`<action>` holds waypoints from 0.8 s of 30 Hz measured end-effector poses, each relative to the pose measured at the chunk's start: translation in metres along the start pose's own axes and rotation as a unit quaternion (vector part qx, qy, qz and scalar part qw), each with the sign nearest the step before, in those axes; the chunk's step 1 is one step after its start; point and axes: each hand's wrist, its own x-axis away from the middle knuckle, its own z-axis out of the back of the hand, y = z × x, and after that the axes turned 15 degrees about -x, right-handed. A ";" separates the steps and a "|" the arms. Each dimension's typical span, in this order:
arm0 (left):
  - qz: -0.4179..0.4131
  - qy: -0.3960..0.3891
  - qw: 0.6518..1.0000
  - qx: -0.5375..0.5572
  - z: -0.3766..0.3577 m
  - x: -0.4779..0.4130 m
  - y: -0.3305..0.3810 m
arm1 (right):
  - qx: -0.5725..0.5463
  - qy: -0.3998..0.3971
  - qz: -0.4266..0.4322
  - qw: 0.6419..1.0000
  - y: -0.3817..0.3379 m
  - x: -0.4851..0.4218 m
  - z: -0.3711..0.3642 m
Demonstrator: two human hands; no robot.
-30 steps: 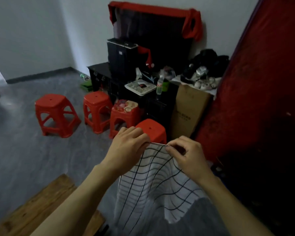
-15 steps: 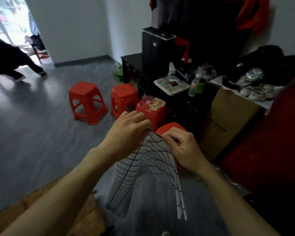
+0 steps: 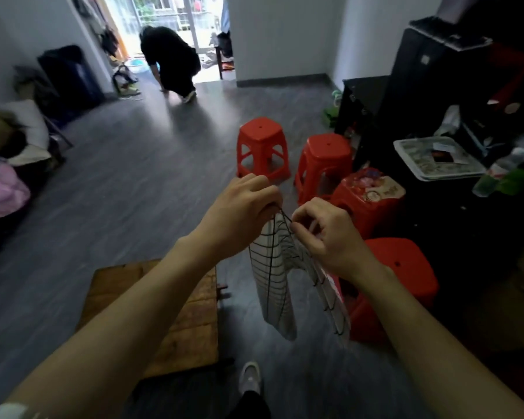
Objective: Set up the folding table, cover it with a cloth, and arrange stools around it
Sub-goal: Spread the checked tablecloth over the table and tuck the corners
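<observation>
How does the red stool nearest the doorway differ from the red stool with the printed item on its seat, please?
The far stool has a bare seat with a small centre hole; the printed-top stool has a colourful flat item covering its seat. The far stool stands alone on open floor with all its legs visible; the printed-top stool sits against the dark cabinet, partly hidden behind the right hand. Both are red plastic, upright, and alike in shape.
</observation>
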 end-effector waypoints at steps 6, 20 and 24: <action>0.068 0.013 0.998 -0.001 -0.018 -0.019 -0.037 | 0.047 0.059 -0.010 0.997 0.012 -0.052 -0.031; 0.254 0.198 0.945 -0.062 -0.057 -0.023 -0.159 | 0.048 0.018 -0.002 0.999 0.038 -0.184 -0.105; 0.280 0.208 0.931 -0.107 -0.072 -0.027 -0.177 | 0.023 -0.001 -0.009 1.000 0.054 -0.214 -0.117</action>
